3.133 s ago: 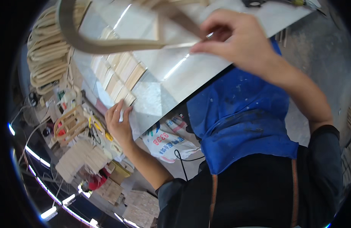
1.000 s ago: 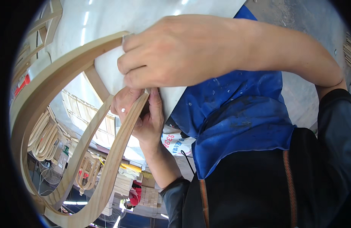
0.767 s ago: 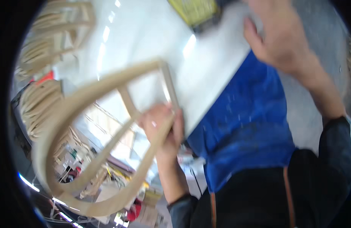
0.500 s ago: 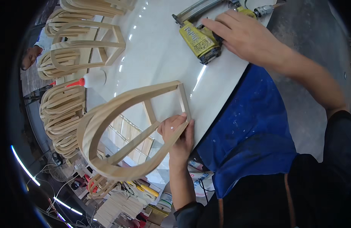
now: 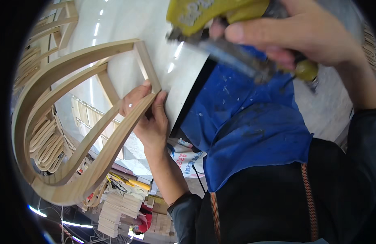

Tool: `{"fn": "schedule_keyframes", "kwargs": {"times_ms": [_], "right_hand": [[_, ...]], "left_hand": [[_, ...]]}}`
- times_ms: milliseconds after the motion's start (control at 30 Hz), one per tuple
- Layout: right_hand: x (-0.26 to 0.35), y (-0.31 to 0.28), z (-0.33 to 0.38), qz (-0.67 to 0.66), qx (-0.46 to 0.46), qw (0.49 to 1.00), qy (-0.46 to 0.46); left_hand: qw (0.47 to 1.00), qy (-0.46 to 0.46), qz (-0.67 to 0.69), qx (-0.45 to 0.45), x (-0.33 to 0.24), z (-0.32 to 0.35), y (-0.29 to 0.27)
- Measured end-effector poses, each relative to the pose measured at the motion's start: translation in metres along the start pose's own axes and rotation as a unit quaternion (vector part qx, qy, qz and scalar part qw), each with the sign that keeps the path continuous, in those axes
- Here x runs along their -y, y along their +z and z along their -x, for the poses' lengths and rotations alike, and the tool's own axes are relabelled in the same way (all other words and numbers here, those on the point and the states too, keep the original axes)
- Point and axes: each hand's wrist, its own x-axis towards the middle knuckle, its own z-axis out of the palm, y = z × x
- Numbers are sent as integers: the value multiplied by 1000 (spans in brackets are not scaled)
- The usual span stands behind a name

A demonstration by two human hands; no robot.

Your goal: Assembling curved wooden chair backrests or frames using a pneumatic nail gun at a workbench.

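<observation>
Step in hand: fastening a joint of the curved wooden frame (image 5: 74, 122), by my reading; the left hand (image 5: 149, 118) steadies the work while the right hand (image 5: 302, 34) brings the yellow nail gun (image 5: 220, 20) over it.
Left hand: closed around the frame at the near corner, where a bent rail meets the short straight crosspiece (image 5: 147, 67); thumb and fingers wrap the rail and press it against the white tabletop (image 5: 155, 24).
Right hand: wrapped fully round the gun's grip, fingers curled tight, the tool lifted clear of the table with its dark nose (image 5: 232, 57) slanting down.
Frame's place: partly on the table near its rounded edge, the long arched end hanging out past the table on the person's left.
Gun to joint: up and to the right of the held corner, apart from it, not touching the wood.
Next move calls for: the nose set square on the joint just beside the left fingers, and those fingers kept out of the line of fire.
Around: more bent frames (image 5: 45, 40) stacked at the table's far left; blue apron (image 5: 253, 122) below the gun.
</observation>
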Motion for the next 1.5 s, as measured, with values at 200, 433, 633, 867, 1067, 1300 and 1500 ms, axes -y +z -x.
{"fn": "schedule_keyframes", "kwargs": {"times_ms": [200, 433, 633, 867, 1067, 1300, 1500], "right_hand": [[-95, 31, -79, -72, -62, 988, -123], [-104, 33, -90, -93, -29, 988, -116], [-105, 37, -90, -83, -45, 990, -105], [-122, 31, -96, -62, -21, 990, -127], [-130, 22, -102, -112, 39, 979, -168], [-129, 21, -102, -129, 55, 976, -167], [-121, 19, -96, -112, 58, 980, -154]], "left_hand": [[999, -13, 28, -16, 1, 15, 2], [998, -45, 12, 31, -1, 20, -2], [999, -37, 23, 27, -2, 21, -2], [998, -48, 12, 34, -4, 21, -4], [999, -37, 18, 33, -2, 23, -2], [998, -36, 41, -9, -7, 19, 3], [999, -31, 0, 35, -8, 18, -7]]}}
